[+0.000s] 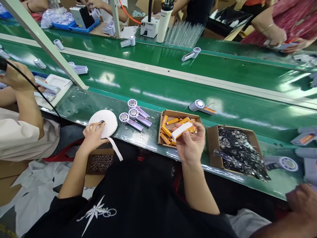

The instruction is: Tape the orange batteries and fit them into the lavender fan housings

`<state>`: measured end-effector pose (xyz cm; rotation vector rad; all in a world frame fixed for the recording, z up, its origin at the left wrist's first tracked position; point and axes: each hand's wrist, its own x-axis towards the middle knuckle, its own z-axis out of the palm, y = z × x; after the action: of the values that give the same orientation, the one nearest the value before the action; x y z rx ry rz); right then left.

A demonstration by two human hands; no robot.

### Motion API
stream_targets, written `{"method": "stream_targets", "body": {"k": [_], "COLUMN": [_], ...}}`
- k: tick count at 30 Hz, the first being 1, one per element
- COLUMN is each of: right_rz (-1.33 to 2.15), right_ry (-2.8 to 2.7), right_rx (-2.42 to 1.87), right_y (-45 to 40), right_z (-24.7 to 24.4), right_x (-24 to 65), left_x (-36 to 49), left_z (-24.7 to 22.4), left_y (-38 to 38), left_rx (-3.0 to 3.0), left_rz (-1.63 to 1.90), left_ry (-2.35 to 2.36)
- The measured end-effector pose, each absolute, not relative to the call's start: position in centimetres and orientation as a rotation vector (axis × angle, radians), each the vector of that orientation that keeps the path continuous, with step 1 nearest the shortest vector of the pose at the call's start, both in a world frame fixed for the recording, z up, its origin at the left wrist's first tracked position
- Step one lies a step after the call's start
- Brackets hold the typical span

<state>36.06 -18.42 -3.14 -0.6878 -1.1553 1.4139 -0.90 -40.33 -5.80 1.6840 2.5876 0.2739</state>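
My left hand (pixel 95 137) grips a wide roll of white tape (pixel 109 119) at the bench edge, its fingers reaching to the hub. A loose strip of tape (pixel 115 149) hangs off the roll's lower side. Between the thumb and fingers of my right hand (pixel 192 145) is a battery with a white strip (pixel 182 130) covering its upper face. Right behind that hand stands a cardboard box (pixel 160 132) of orange batteries (pixel 172 121). Lilac fan housings (pixel 133 113) lie on the bench between my hands.
A box of black circuit parts (pixel 239 148) stands to the right. Beyond the bench runs a green conveyor (pixel 148 79) carrying several fan housings. A slanted metal post (pixel 49 49) rises at left. Co-workers' hands (pixel 19 76) are on the left, right and far side.
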Motion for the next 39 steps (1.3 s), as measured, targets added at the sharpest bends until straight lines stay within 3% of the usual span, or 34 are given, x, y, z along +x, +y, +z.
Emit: {"method": "stream_targets", "body": {"k": [6,12,20,25,31,35,39], "right_rz": [1.508,1.546,1.649,1.599,1.417,1.225,1.05], "right_ry": [-1.11,-1.157,-1.081,-1.12,-1.318,-1.475,-1.686], "right_rx": [-0.688,-0.678,-0.731,-0.803,-0.939,-0.922,-0.888], "right_y": [-21.4,-21.4,-23.4,-23.4,-18.8,-12.9,-5.5], "right_z": [-4.1,-3.2,-5.4,-5.5,-3.4,-1.6,-1.3], "right_x": [34.5,34.6,36.8,39.6,38.7,36.0,33.9], "left_x": [2.1,3.0,4.1,3.9,4.8,6.2,6.6], "left_z": [-5.1,-6.7,-7.3,-4.3,0.1,-2.6,-6.2], "left_y": [-34.3,-26.7,-27.1,-26.0,-9.7,-0.3,2.4], "left_rx": [2.181,2.4,2.323,2.512,2.659,2.515,2.338], "left_rz": [0.526,0.412,0.387,0.455,0.464,0.161,0.149], "left_ry": [2.228,2.016,2.113,1.919,1.85,1.695,1.784]}}
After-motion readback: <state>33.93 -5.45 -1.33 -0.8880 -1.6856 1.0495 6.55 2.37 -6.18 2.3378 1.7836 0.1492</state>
